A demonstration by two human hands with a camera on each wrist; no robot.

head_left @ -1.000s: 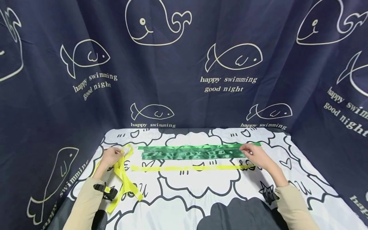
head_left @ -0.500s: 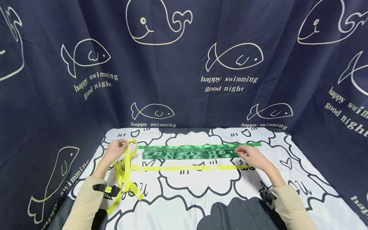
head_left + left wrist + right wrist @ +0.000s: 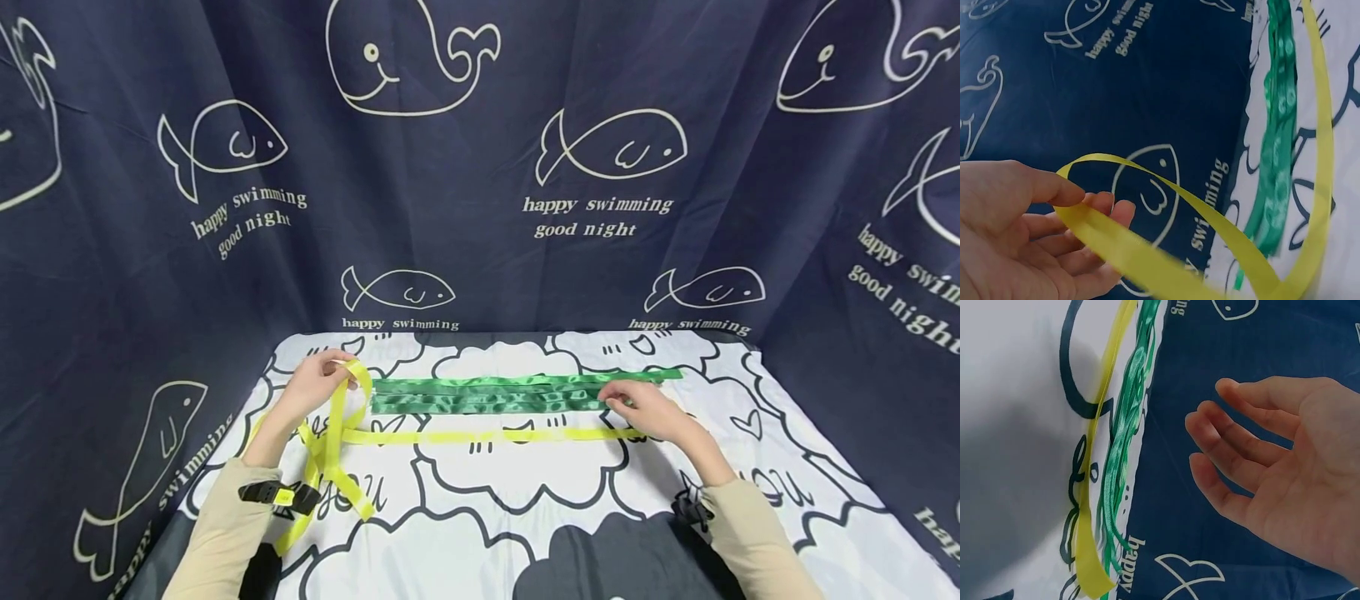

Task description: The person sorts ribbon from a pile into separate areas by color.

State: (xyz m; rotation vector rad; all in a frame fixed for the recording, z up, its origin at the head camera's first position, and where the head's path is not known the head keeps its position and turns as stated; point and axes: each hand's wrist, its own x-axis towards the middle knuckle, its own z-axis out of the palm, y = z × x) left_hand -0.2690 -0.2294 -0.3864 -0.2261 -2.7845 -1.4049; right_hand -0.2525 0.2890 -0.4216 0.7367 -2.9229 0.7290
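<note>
My left hand (image 3: 318, 385) pinches a yellow ribbon (image 3: 1129, 253) between thumb and fingers; the ribbon loops up from the fingertips and trails down to a loose tangle on the table's left side. Over the right end of the green ribbons (image 3: 480, 398) is my right hand (image 3: 645, 408), fingers loosely bent and holding nothing, as the right wrist view shows. Several shiny green strips lie side by side across the table. In front of them, a straight length of yellow ribbon (image 3: 487, 437) runs parallel.
A white cloth with black cartoon outlines (image 3: 517, 475) covers the table. Dark blue curtains (image 3: 480, 167) printed with whales and fish hang behind it and on both sides. Each wrist carries a strapped black camera, such as the left wrist camera (image 3: 281, 496).
My left hand has risen and moved away and to the right, lifting the yellow ribbon into a taller loop. My right hand has shifted left over the green ribbons.
</note>
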